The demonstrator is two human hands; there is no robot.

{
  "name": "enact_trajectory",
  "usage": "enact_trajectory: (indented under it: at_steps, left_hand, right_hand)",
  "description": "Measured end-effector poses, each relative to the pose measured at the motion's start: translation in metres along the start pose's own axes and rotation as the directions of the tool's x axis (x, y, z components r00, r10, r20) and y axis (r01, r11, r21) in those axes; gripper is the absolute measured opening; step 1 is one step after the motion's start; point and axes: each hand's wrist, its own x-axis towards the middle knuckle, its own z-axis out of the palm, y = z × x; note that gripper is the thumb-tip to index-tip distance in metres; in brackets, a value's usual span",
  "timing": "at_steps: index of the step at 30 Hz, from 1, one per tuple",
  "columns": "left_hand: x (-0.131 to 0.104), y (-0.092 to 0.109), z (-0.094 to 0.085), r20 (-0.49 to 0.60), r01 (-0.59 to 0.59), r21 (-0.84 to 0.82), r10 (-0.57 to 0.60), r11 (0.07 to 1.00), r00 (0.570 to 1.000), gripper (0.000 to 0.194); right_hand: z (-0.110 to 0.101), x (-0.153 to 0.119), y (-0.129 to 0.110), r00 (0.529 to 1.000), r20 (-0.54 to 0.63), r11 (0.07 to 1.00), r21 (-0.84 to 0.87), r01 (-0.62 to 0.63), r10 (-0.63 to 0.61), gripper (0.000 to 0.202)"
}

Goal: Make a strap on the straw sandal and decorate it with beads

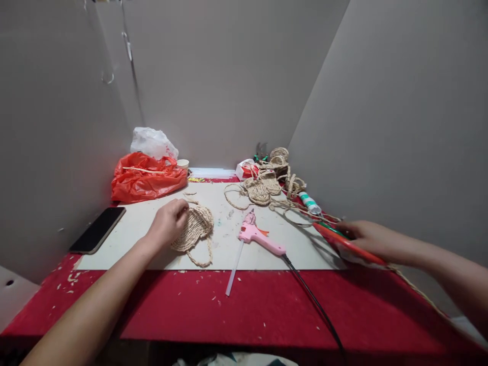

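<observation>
woven piece: partly under left hand, showing to its right
left hand: curled narrow, cannot tell if gripping
right hand: holding red-edged packet

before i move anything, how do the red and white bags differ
The red bag lies in front, spread wide; the white bag sits behind it and looks smaller. A thin pale strip rests on the red bag, while the white bag has small red marks. Both are crumpled plastic.

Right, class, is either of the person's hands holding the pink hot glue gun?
No, the pink hot glue gun lies on the white board, with the left hand and right hand apart from it.
</observation>
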Motion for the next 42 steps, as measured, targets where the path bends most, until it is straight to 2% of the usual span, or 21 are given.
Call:
enact_trajectory:
  at_steps: [2,3,5,8,10,13,15,17,20,23,27,30,34,38,42]
  left_hand:
    - [0.002,-0.001,0.001,0.027,0.072,-0.084,-0.07,0.994,0.997,0.006]
    - [0.003,-0.002,0.002,0.044,0.116,-0.13,-0.111,0.985,0.993,0.01]
    - [0.004,-0.003,0.004,0.072,0.203,-0.219,-0.192,0.954,0.979,0.016]
    - [0.003,-0.003,0.007,0.076,0.303,-0.323,-0.294,0.897,0.953,0.022]
    - [0.001,-0.001,0.008,0.055,0.335,-0.377,-0.34,0.864,0.939,0.025]
    - [-0.002,0.001,0.008,0.02,0.345,-0.447,-0.376,0.825,0.926,0.029]
    - [-0.003,0.002,0.008,0.026,0.354,-0.485,-0.391,0.8,0.92,0.032]
    - [-0.005,0.003,0.008,0.052,0.368,-0.512,-0.399,0.776,0.915,0.034]
    - [-0.007,0.004,0.008,0.071,0.374,-0.532,-0.4,0.76,0.914,0.031]
    - [-0.008,0.004,0.009,0.066,0.37,-0.534,-0.399,0.76,0.914,0.027]
    - [-0.01,0.005,0.007,0.072,0.374,-0.538,-0.4,0.756,0.913,0.023]
    - [-0.011,0.006,0.005,0.094,0.388,-0.544,-0.406,0.744,0.909,0.019]
    - [-0.011,0.007,0.002,0.144,0.418,-0.557,-0.412,0.718,0.9,0.015]
    - [-0.012,0.006,0.002,0.157,0.416,-0.574,-0.403,0.705,0.901,0.017]
    - [-0.012,0.005,0.002,0.172,0.408,-0.587,-0.385,0.699,0.907,0.022]
  right_hand:
    - [-0.01,-0.009,0.003,0.991,0.13,0.951,0.307,-0.026,-0.015,0.036]
    - [-0.014,-0.013,0.001,0.986,0.163,0.914,0.404,-0.033,-0.036,0.039]
    - [-0.019,-0.019,-0.016,0.982,0.163,0.865,0.503,0.001,-0.095,0.041]
    - [-0.014,-0.027,-0.062,0.957,0.17,0.864,0.489,0.123,-0.233,0.041]
    - [-0.005,-0.033,-0.098,0.896,0.235,0.861,0.445,0.247,-0.378,0.044]
    - [0.011,-0.039,-0.141,0.741,0.411,0.822,0.464,0.33,-0.53,0.053]
    - [0.022,-0.04,-0.159,0.693,0.431,0.796,0.485,0.363,-0.578,0.054]
    - [0.034,-0.04,-0.168,0.663,0.453,0.771,0.551,0.318,-0.597,0.056]
    - [0.049,-0.041,-0.172,0.618,0.535,0.74,0.663,0.115,-0.575,0.059]
    - [0.057,-0.044,-0.174,0.639,0.578,0.726,0.686,-0.043,-0.508,0.058]
    - [0.06,-0.047,-0.179,0.667,0.565,0.7,0.708,-0.089,-0.486,0.057]
    - [0.061,-0.047,-0.182,0.661,0.589,0.712,0.693,-0.116,-0.465,0.057]
    - [0.061,-0.046,-0.185,0.676,0.564,0.714,0.695,-0.078,-0.475,0.057]
    - [0.057,-0.047,-0.192,0.709,0.542,0.768,0.641,-0.002,-0.451,0.061]
    - [0.057,-0.045,-0.196,0.704,0.533,0.77,0.638,0.031,-0.47,0.061]
